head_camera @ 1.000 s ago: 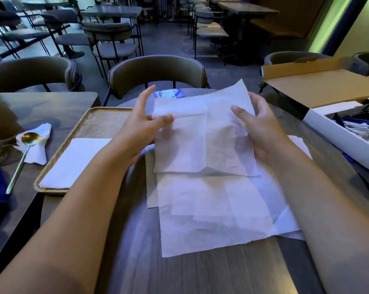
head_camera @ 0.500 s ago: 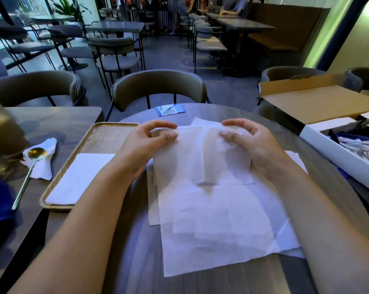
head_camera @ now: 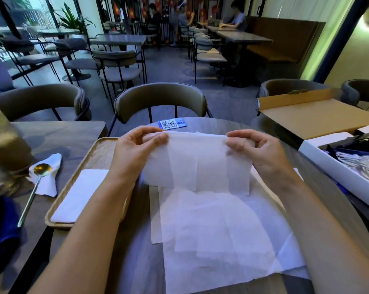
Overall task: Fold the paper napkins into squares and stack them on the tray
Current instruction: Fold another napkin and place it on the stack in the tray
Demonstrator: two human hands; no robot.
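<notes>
Right now both hands are up over the round grey table [head_camera: 137, 262], sharing one thin white paper napkin [head_camera: 197, 164]. The left hand [head_camera: 134, 153] pinches the napkin's top edge at about ten o'clock, thumb and fingertips closed on the paper; the right hand [head_camera: 257, 153] pinches the same edge at two o'clock, fingers curled over it. The sheet hangs between them, partly folded, its lower edge just above the loose pile of flat white napkins [head_camera: 221, 240] spread at six o'clock. Over at nine o'clock sits the wooden rectangular tray [head_camera: 94, 153], with one folded white napkin square [head_camera: 79, 196] lying in it. Further left, a gold long-handled spoon [head_camera: 34, 187] rests on a crumpled white tissue [head_camera: 50, 183]. At twelve o'clock, a small blue QR-code card [head_camera: 172, 124]. At three o'clock, an open white cardboard box [head_camera: 332, 166].
</notes>
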